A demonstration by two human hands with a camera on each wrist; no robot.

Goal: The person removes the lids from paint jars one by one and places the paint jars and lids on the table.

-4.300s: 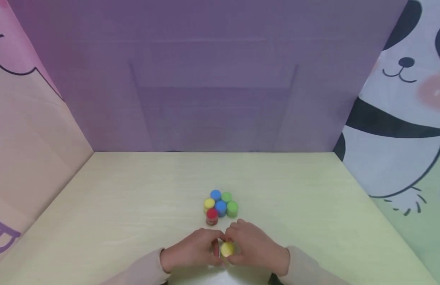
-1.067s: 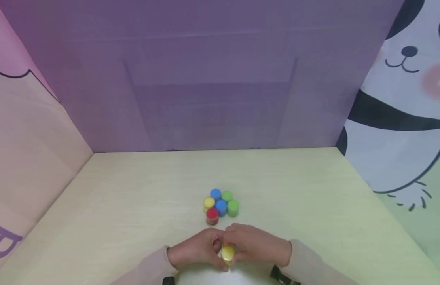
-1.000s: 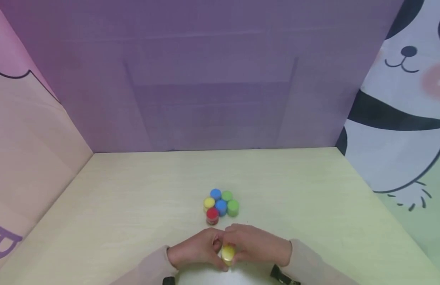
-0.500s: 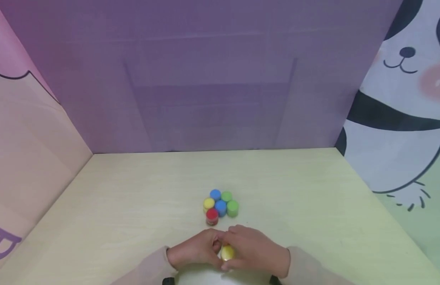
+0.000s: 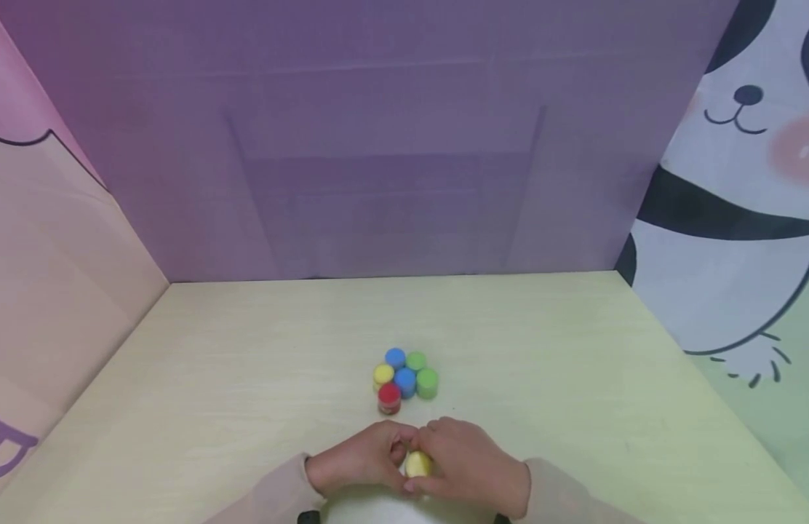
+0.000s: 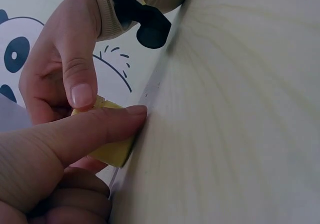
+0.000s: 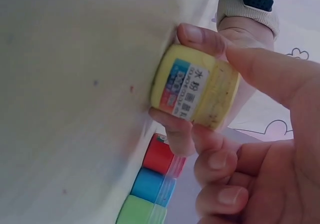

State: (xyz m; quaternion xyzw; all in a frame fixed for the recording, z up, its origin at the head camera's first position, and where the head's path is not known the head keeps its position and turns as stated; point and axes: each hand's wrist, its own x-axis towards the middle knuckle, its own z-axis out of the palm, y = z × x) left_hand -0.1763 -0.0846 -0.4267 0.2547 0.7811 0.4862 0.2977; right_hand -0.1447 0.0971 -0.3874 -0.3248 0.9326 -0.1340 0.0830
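Observation:
A small yellow gouache paint jar [image 5: 417, 463] stands between both hands near the front of the table. In the right wrist view its printed label [image 7: 182, 89] faces the camera. My left hand [image 5: 361, 460] holds the jar's lower part, thumb on one side and fingers on the other. My right hand [image 5: 473, 469] grips around the lid [image 7: 218, 94], with the thumb in front of it in the head view. In the left wrist view, the left thumb [image 6: 100, 129] lies across the yellow jar and hides part of it.
Just beyond the hands, several paint jars are grouped: a red jar [image 5: 389, 399], a yellow jar [image 5: 383, 375], blue jars [image 5: 405, 383] and green jars [image 5: 427, 383]. The pale table [image 5: 247, 349] meets a purple panel [image 5: 391, 204] behind and printed panels at both sides.
My right hand has turned on the lid, its thumb shifting from the right side to the jar's front. The left hand stays nearly still, and the grouped jars have not moved.

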